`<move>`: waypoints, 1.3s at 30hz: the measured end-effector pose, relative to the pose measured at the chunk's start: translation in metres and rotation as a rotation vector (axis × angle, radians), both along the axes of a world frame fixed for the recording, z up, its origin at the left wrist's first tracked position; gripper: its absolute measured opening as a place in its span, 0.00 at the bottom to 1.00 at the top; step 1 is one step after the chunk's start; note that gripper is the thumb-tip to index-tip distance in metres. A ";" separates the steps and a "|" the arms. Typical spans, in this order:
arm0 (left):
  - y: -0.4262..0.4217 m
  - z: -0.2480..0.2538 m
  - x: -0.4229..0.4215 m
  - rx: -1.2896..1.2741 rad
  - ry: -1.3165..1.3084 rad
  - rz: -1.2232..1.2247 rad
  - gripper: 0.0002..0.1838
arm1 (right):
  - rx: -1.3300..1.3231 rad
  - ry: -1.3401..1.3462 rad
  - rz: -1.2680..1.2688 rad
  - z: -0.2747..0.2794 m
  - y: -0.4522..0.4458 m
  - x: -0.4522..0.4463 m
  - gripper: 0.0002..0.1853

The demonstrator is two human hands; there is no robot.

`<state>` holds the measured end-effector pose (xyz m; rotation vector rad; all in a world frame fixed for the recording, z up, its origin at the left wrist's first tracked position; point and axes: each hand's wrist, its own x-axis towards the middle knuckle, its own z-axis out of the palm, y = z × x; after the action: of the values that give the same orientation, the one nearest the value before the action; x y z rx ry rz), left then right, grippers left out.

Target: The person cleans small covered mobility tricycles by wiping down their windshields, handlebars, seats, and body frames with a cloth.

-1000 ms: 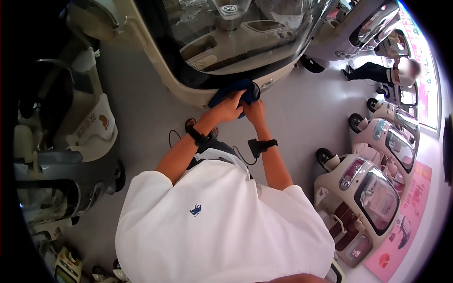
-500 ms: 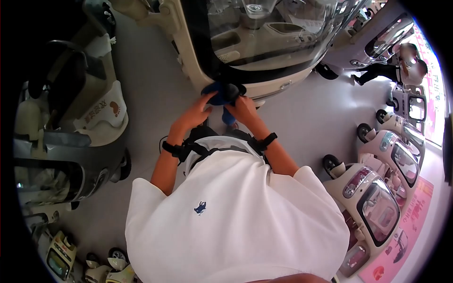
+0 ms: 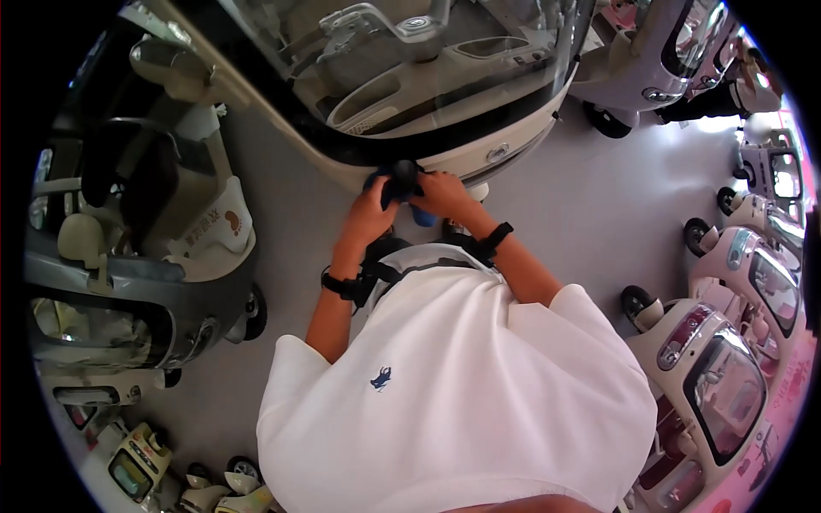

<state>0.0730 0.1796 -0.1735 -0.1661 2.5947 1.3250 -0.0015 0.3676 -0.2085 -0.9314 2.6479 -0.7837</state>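
Observation:
Both of my hands are together in front of my waist, just below the front of a cream-coloured small vehicle. A dark blue and black object with a rounded black top sits between them; its exact kind cannot be made out. My left hand closes on its left side, fingers bent around it. On the right side, my right hand grips it with curled fingers. A brighter blue part shows below the right hand; whether it belongs to the same object is unclear.
A grey vehicle with an open side stands to the left. Several small pale vehicles line the right side. Another vehicle stands at the upper right, near a person in dark trousers. Grey floor runs between them.
My view has shifted, and the surroundings sit differently in it. The left hand has closed in around the blue and black object, and the hands are slightly lower, nearer my body.

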 end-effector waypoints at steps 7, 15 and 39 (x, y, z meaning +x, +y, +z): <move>0.091 -0.021 -0.041 0.018 0.145 -0.057 0.28 | 0.102 -0.067 -0.148 0.001 0.093 -0.032 0.19; 0.192 -0.061 -0.106 0.034 0.286 -0.243 0.38 | 0.046 -0.052 -0.401 -0.007 0.169 -0.070 0.18; 0.084 0.094 -0.087 0.330 0.303 -0.013 0.35 | -0.685 0.018 -0.115 0.077 0.045 -0.077 0.20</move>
<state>-0.0142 0.2640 -0.0795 0.1158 2.5478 1.8749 -0.0784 0.4127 -0.1311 -0.9186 2.4800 -1.7784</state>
